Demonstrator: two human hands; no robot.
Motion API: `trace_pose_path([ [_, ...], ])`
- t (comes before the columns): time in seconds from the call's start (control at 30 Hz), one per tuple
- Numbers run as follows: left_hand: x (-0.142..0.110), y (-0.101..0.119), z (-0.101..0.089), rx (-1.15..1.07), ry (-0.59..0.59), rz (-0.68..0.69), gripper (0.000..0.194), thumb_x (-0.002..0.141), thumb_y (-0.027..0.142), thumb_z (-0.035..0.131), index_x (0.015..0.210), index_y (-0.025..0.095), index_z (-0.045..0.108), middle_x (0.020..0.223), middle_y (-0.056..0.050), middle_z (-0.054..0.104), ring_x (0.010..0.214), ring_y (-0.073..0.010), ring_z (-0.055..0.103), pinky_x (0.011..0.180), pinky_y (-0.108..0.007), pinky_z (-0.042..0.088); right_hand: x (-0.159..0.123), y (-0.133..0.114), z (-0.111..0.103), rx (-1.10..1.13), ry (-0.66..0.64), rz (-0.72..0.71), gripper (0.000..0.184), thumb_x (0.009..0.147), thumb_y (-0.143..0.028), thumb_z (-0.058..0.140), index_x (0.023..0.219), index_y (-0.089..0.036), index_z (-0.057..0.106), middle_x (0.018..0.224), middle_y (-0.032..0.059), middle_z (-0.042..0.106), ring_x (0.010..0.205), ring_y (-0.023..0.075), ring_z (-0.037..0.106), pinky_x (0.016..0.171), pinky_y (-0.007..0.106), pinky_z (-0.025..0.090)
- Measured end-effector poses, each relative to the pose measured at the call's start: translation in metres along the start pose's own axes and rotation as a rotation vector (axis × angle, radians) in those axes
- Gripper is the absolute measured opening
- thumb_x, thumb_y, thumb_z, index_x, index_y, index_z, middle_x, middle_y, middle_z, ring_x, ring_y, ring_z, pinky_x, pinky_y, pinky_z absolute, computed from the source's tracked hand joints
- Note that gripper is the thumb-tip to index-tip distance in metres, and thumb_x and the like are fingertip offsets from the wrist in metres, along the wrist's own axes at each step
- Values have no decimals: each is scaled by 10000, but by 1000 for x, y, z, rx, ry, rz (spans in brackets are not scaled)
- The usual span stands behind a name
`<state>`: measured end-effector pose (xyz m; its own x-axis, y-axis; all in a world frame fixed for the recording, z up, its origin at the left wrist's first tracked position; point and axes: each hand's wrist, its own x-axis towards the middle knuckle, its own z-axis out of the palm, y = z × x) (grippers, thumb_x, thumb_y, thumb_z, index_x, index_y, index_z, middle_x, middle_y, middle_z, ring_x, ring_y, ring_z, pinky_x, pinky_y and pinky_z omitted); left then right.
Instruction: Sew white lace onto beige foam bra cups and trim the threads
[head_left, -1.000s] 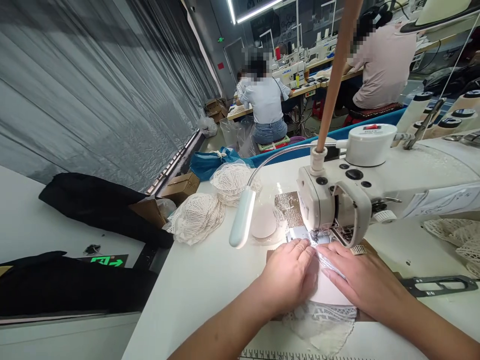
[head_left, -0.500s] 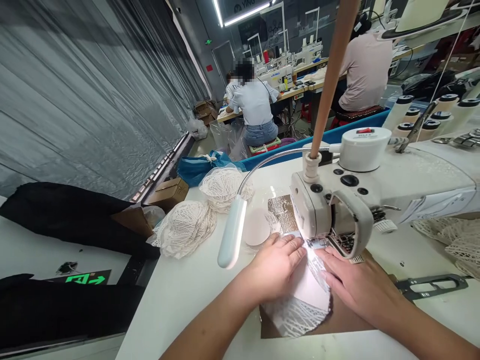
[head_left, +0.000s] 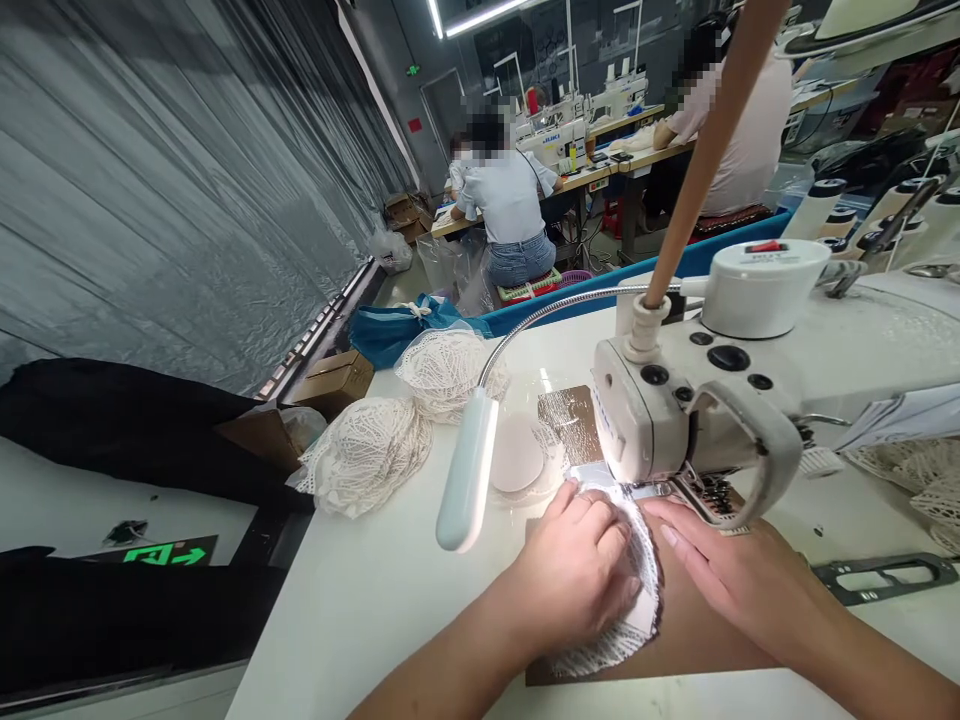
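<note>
Lace [head_left: 642, 612] under curled left hand [head_left: 577, 562]

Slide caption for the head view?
Left hand on a lace piece at the sewing machine, right hand alongside, lace stacks to the left.

Tabletop [head_left: 337, 590] passable near left; lamp [head_left: 461, 478], sewing machine [head_left: 637, 415] obstruct beyond

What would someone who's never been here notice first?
Probably the pale sewing machine right of centre, with the left hand on a white lacy piece below it and the right hand just to the right of that piece. Next, perhaps, the slim lamp on its bendy neck, left of the machine, and two lacy piles farther left. A big grey curtain fills the upper left.
</note>
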<state>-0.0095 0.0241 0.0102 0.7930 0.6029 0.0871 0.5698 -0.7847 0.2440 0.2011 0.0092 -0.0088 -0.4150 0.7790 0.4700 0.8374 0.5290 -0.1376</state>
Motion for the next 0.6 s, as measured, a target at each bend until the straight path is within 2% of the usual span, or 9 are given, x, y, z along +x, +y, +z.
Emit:
trace_pose_path([
  [0.1,0,-5,1,-7,-4,21,326,901,345,521,1118,113,595,1020,-110,616,1065,-269,541,1110,-501,304,-2,-1,0,73,-28,30,368,893,-113,344,963,-220,688,744,33,727,554,197,637,524,292,460],
  [0.17,-1,-8,2,-10,5,26,327,902,349,520,1117,115,594,1025,-109,615,1059,-263,539,1116,-497,294,-4,0,2,133,-96,37,350,899,-119,344,969,-232,668,821,42,718,653,204,654,556,288,464],
  [0.27,-1,-11,2,-15,23,42,325,906,354,515,1117,119,589,1025,-106,614,1060,-257,532,1109,-487,302,-10,2,8,208,-250,24,372,914,-116,319,1074,-240,631,958,65,684,610,166,608,520,263,438],
  [0.37,-1,-14,-1,-16,32,62,309,907,354,518,1108,128,586,1024,-99,619,1057,-249,531,1087,-457,324,-16,5,14,200,-347,-12,418,890,-95,314,1148,-256,601,982,78,648,596,160,575,514,265,419],
  [0.5,0,-18,-8,1,20,88,283,921,344,497,1099,145,591,1014,-102,630,1035,-242,534,1033,-431,366,-20,8,19,120,-317,-64,458,818,-73,354,1173,-252,582,958,75,638,584,179,550,515,302,381],
  [0.6,1,-21,-12,12,11,112,291,940,323,460,1123,139,591,1019,-110,633,1036,-243,537,1016,-426,375,-22,8,21,60,-280,-93,521,753,-53,378,1201,-233,576,923,88,641,669,221,582,566,339,403],
])
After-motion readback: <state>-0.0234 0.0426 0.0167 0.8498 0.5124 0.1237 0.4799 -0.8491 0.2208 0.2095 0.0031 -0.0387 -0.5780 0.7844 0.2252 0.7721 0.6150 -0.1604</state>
